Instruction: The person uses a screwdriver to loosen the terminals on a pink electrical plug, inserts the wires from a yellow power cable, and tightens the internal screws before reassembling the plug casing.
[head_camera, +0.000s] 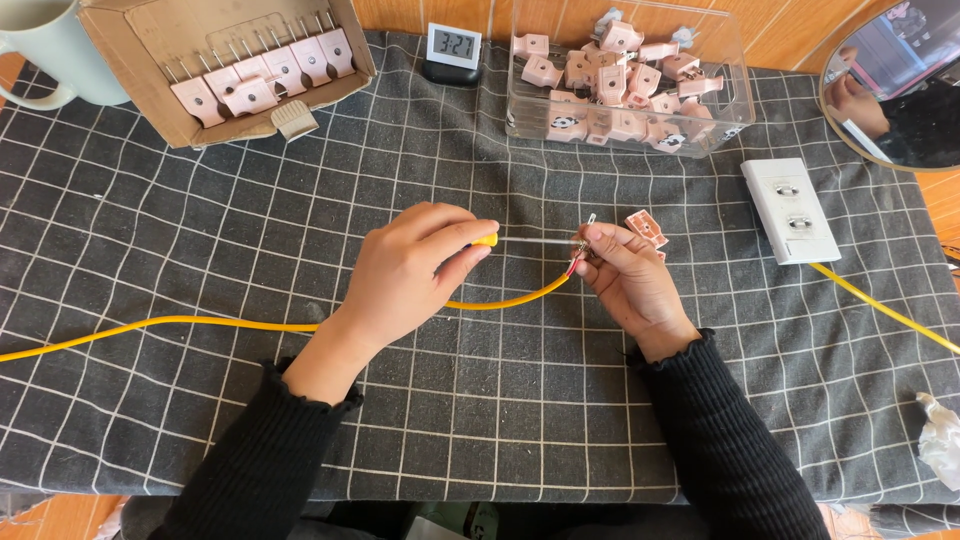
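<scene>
A yellow-handled screwdriver with a thin metal shaft (520, 240) is gripped in the left hand (405, 270), whose fingers are curled shut around the handle so that only its yellow end is seen. The shaft is held level and its tip is met at the right hand (630, 275), where the fingertips are pinched closed on a small metal-pronged plug part (585, 238) and on the stripped end of a yellow round flexible cable (200, 326). The cable is laid across the grey cloth with a white grid pattern (480, 420) that covers the tabletop, from the left edge, under the left hand, to the right hand near the middle. Just beside the right hand, a small pink plastic plug piece (645, 228) is seen on the cloth.

At the far left corner an open brown cardboard box (120, 70) is found, with a row of pink plugs with metal prongs (265, 70) lined up inside. Towards the far right a clear plastic tub (720, 60) is filled with loose pink plug shells (620, 90). Between box and tub a small white digital clock (453, 48) is stood upright. Near the right edge a white rectangular socket block (790, 210) is laid flat, with a second length of yellow cable (890, 312) led from it toward the right edge.
</scene>
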